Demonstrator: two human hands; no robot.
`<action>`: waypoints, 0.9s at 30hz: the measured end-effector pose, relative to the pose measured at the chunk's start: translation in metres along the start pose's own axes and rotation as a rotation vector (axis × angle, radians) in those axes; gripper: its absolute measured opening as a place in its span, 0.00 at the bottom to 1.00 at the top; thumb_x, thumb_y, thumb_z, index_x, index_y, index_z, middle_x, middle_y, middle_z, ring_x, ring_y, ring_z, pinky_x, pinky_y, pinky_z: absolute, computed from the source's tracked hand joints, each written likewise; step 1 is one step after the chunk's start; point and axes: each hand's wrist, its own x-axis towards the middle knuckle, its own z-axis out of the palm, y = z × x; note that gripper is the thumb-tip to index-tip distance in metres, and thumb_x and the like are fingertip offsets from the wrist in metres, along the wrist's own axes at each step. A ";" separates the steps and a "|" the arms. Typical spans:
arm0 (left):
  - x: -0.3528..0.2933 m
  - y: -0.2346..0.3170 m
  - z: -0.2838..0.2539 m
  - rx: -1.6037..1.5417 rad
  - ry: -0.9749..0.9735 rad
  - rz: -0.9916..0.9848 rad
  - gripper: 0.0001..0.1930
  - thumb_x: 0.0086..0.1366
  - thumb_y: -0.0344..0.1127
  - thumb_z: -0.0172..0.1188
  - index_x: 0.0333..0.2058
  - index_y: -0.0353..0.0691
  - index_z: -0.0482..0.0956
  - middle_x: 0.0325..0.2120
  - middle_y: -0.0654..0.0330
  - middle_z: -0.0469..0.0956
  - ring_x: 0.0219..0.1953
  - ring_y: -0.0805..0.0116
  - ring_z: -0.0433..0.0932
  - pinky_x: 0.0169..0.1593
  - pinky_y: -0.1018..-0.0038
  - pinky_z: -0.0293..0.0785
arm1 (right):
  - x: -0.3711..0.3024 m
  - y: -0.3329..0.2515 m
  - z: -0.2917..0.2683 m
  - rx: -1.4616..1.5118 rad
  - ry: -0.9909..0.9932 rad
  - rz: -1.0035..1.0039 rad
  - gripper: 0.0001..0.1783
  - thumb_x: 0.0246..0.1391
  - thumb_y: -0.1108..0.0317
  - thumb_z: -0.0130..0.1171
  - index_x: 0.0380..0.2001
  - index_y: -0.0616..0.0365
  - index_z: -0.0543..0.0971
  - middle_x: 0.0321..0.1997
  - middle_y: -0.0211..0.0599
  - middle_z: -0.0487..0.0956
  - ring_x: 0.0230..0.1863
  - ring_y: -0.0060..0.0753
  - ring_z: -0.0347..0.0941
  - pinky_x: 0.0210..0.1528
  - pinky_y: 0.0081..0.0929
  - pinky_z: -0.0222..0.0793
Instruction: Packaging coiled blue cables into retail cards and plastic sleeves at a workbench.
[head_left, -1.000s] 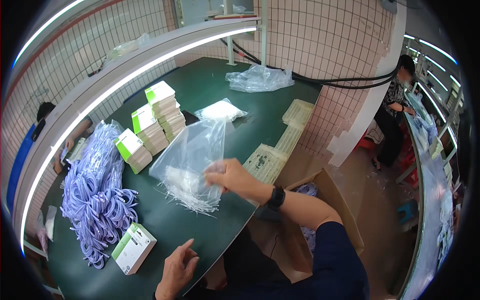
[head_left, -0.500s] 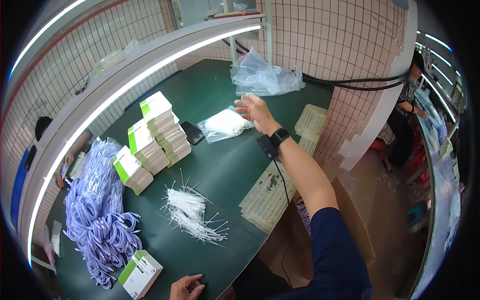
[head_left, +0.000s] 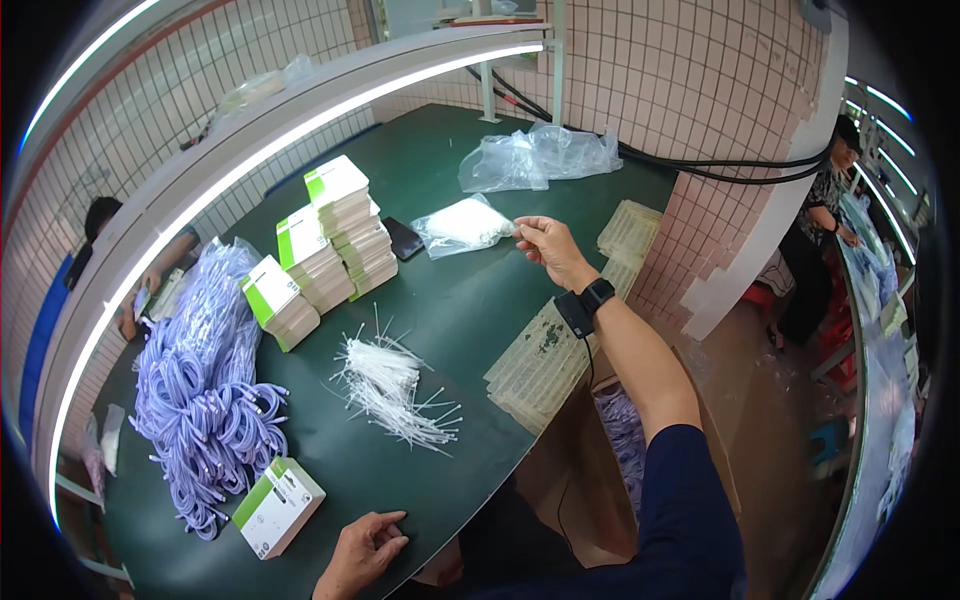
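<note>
At the far middle of the table, my right hand has its fingertips pinched at the right corner of a clear plastic bag with white contents. My left hand rests on the near table edge, holding nothing, with the index finger stretched out and the thumb apart. A loose heap of white cable ties lies between my hands. To the left are bundles of purple cables, some inside clear bags. Closer to my left hand sits a small stack of white-and-green cards or flat boxes.
Taller white-and-green stacks stand behind the cable ties, beside a dark phone. Crumpled clear plastic lies at the back. Yellowed plastic strips line the right edge, above a carton of purple items. Other people sit left and right.
My right hand has come down to the bag's corner, its fingers closing there. The crumpled plastic at the back has sunk flatter. My left hand stays at the near edge; the view has shifted slightly.
</note>
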 end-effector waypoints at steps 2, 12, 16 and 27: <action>0.001 -0.003 -0.001 0.051 -0.005 0.049 0.20 0.61 0.22 0.68 0.53 0.35 0.82 0.31 0.60 0.79 0.30 0.73 0.79 0.37 0.76 0.77 | -0.021 -0.008 0.015 -0.098 -0.049 0.015 0.15 0.69 0.64 0.61 0.54 0.59 0.80 0.44 0.28 0.84 0.36 0.15 0.78 0.35 0.15 0.72; 0.017 0.001 0.005 0.461 0.091 0.434 0.29 0.60 0.35 0.72 0.60 0.39 0.77 0.50 0.51 0.75 0.55 0.52 0.74 0.60 0.62 0.71 | -0.098 0.036 0.144 -0.820 -0.540 -0.225 0.28 0.70 0.52 0.55 0.62 0.62 0.75 0.48 0.46 0.85 0.50 0.41 0.81 0.56 0.38 0.75; 0.043 -0.004 0.026 0.500 0.122 0.430 0.34 0.60 0.43 0.72 0.63 0.40 0.73 0.60 0.49 0.69 0.65 0.46 0.64 0.69 0.55 0.58 | -0.077 0.070 0.192 -1.119 -0.510 -0.371 0.34 0.69 0.46 0.51 0.71 0.52 0.68 0.59 0.56 0.79 0.62 0.58 0.72 0.68 0.53 0.63; 0.091 -0.023 0.039 0.681 0.304 0.418 0.31 0.64 0.53 0.67 0.64 0.54 0.74 0.63 0.51 0.66 0.70 0.44 0.59 0.73 0.49 0.51 | -0.082 0.104 0.246 -1.184 -0.544 -0.510 0.31 0.68 0.46 0.52 0.72 0.37 0.68 0.71 0.57 0.67 0.68 0.65 0.61 0.70 0.58 0.59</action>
